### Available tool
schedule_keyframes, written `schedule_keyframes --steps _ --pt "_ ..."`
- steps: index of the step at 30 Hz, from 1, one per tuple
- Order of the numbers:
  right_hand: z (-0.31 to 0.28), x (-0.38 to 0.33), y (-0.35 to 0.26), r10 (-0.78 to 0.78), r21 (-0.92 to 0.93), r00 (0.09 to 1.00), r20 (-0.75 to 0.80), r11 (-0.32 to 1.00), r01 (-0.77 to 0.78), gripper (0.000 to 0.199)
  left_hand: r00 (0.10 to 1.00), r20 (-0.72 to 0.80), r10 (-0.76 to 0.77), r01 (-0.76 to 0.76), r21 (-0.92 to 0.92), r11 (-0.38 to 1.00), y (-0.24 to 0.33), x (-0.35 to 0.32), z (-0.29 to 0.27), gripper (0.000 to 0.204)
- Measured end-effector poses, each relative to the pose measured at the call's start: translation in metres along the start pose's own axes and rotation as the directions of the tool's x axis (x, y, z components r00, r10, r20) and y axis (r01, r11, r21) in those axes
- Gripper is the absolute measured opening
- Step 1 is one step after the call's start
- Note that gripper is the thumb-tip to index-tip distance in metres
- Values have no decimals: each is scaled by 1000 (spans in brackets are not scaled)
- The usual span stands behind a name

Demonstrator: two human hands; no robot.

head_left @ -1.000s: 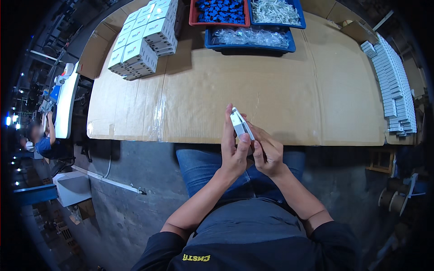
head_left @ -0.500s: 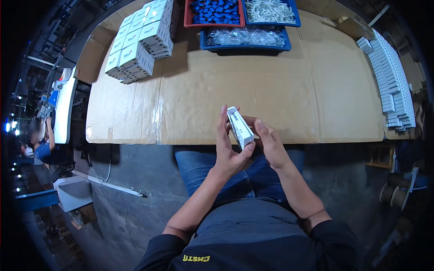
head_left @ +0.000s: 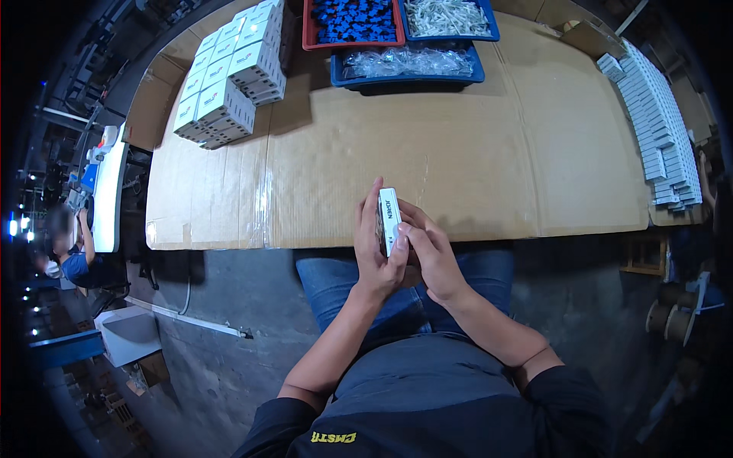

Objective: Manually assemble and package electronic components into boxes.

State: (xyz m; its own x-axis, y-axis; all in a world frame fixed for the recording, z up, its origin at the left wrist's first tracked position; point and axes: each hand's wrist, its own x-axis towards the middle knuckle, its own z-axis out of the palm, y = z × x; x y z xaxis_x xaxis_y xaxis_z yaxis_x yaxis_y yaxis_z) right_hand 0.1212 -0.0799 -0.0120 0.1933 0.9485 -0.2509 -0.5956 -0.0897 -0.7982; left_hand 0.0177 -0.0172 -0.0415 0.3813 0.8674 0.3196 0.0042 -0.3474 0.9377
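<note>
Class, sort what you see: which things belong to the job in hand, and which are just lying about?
Likely belonging:
small white case, held by left hand and right hand
stacked white cartons
small white pieces, far right
red tray
two blue trays

Likely just lying about:
spools
large white box

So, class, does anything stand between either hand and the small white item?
Nothing visible does. The left hand holds the small white item directly, and the right hand touches its right side. The blue tray of clear plastic pieces and the stacked white boxes sit farther back on the table, out of the way.
</note>
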Motion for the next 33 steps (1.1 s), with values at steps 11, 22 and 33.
schedule_keyframes --steps 11,22,33 --pt "16 -12 10 -124 -132 991 -56 985 116 61 986 -77 150 -148 41 988 -18 -5 2 113" --pt "10 -22 13 -172 -302 985 11 938 168 55 936 -182 302 -290 91 953 -8 -1 8 75" --pt "1 -25 15 -242 -459 961 131 845 275 58 903 -178 392 -374 126 919 -7 -3 5 74"
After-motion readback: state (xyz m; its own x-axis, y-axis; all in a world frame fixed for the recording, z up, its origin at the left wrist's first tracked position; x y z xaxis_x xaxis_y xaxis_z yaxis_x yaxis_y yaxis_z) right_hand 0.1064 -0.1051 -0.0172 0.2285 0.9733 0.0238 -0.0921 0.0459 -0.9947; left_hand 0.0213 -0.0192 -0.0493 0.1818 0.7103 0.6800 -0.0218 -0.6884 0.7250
